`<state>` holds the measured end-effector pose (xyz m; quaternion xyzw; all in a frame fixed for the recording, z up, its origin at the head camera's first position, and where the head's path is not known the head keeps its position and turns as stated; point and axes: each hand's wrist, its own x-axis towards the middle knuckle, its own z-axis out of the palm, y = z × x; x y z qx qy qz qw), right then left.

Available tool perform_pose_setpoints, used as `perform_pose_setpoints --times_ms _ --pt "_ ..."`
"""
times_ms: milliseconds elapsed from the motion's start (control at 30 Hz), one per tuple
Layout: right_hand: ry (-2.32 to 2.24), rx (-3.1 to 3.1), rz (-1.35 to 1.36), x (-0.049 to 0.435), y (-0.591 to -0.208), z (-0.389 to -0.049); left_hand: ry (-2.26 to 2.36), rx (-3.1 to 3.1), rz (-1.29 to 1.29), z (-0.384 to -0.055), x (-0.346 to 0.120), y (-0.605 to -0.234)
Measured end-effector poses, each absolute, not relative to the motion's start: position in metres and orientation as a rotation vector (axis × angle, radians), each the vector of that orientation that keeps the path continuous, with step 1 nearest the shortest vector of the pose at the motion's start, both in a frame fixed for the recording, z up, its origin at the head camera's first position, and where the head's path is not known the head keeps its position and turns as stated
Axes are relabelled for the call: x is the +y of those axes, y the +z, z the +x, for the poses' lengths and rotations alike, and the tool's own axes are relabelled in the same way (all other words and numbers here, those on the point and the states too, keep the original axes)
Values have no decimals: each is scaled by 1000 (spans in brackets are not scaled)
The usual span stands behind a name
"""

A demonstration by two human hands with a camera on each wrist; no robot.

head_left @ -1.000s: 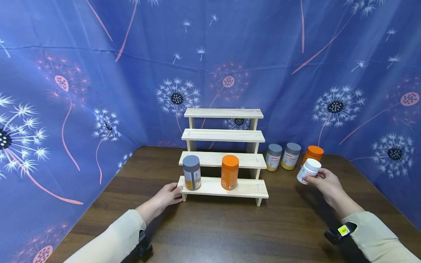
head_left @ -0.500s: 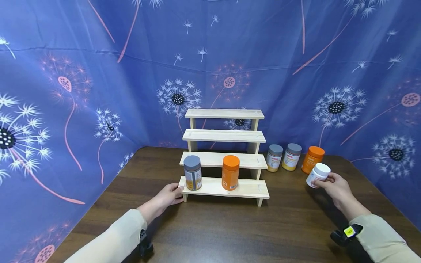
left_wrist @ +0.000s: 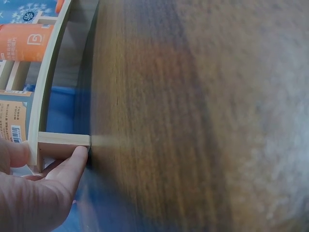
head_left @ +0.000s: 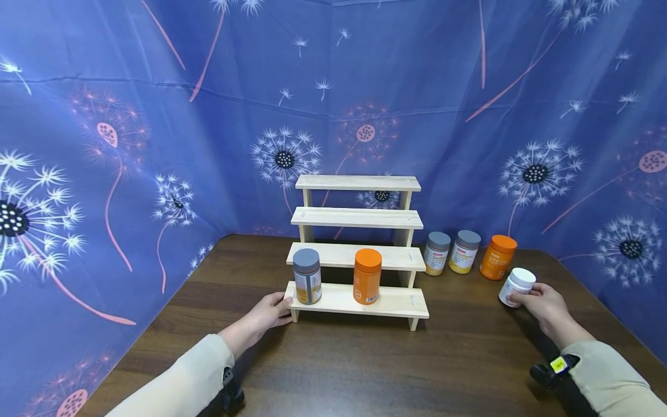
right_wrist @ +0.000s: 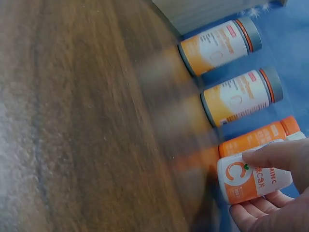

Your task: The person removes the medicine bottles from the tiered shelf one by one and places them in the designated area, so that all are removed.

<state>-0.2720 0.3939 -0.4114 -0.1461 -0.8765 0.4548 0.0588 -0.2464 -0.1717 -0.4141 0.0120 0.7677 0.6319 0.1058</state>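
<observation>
My right hand (head_left: 547,308) grips a small white vitamin C bottle (head_left: 516,286), thumb on one side and fingers on the other. In the right wrist view the bottle (right_wrist: 253,176) shows an orange C on its label, close to the table. My left hand (head_left: 266,317) holds the left end of the lowest step of a wooden tiered shelf (head_left: 398,299). In the left wrist view its thumb (left_wrist: 17,153) lies on the board and a finger touches the short leg (left_wrist: 65,140). A grey-lidded bottle (head_left: 307,278) and an orange bottle (head_left: 367,277) stand on that step.
Right of the shelf, two grey-lidded bottles (head_left: 436,253) and an orange bottle (head_left: 498,258) stand in a row at the back of the brown table (head_left: 365,370). A blue dandelion-print cloth (head_left: 219,145) hangs behind and along the sides.
My right hand has moved the white bottle rightward and down, away from in front of the orange bottle at the back. The left hand stays at the shelf's end.
</observation>
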Motion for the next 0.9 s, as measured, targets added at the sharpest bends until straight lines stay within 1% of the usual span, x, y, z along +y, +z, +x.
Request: perform_pose_setpoints --times_ms 233,433,667,900 --pt "1411 -2641 -467 400 -420 -275 1868 2264 54 -246 -172 -415" --pt "1422 -2625 -488 397 -420 -275 1865 2267 38 -247 -172 -416" --pt "1415 -2603 -549 391 -411 -272 1875 2259 19 -246 -171 -417" --pt "1464 -2527 -577 393 -398 -279 1872 2262 44 -246 -171 -414"
